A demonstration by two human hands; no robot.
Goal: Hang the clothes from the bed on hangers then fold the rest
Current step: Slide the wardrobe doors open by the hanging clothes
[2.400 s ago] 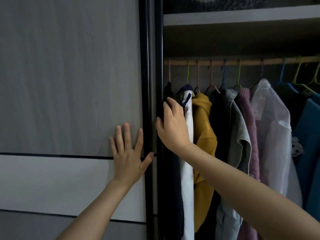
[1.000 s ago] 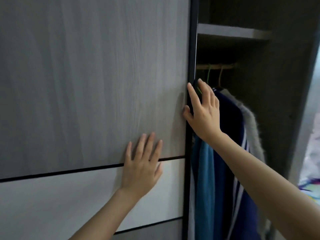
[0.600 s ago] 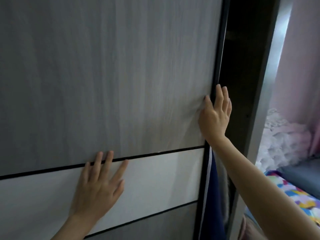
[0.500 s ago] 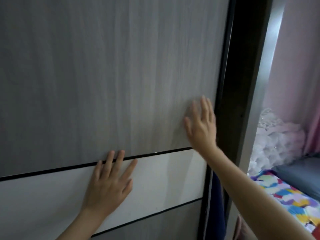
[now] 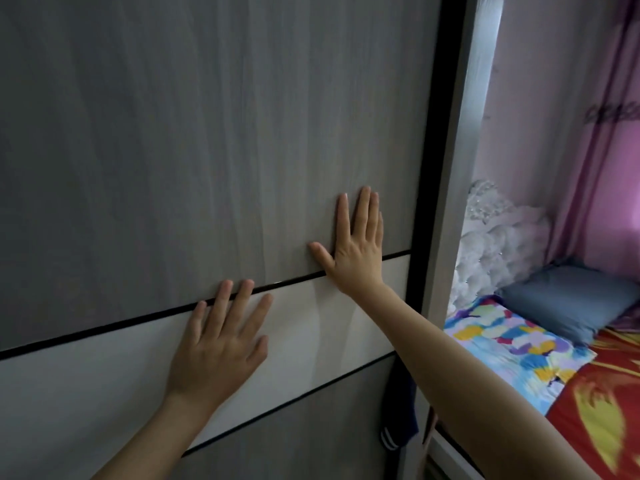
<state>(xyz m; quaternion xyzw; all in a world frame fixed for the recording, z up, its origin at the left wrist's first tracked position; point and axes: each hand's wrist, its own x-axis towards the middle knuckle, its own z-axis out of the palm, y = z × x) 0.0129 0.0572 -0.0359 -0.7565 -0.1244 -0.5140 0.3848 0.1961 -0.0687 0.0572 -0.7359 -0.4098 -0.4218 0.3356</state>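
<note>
Left hand [image 5: 218, 344], right hand [image 5: 356, 251] flat, outstretched

Both hands lie flat, fingers straight, on a grey wood-grain sliding wardrobe door [image 5: 173, 133]: left hand [image 5: 218, 344] on its pale band, right hand [image 5: 356, 247] higher. A navy striped sleeve [image 5: 398, 420] pokes out beside the door's edge. A bright patchwork bedsheet [image 5: 512, 344] lies right.

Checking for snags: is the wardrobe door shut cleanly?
Nearly shut: a navy garment hangs out at the sliding door, lower right.

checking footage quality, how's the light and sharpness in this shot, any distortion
Head view: wardrobe door dim, darkest at upper left; left hand and right hand throw soft shadows on it; pink curtain at right is brightest; the door's black edge leans.
</note>
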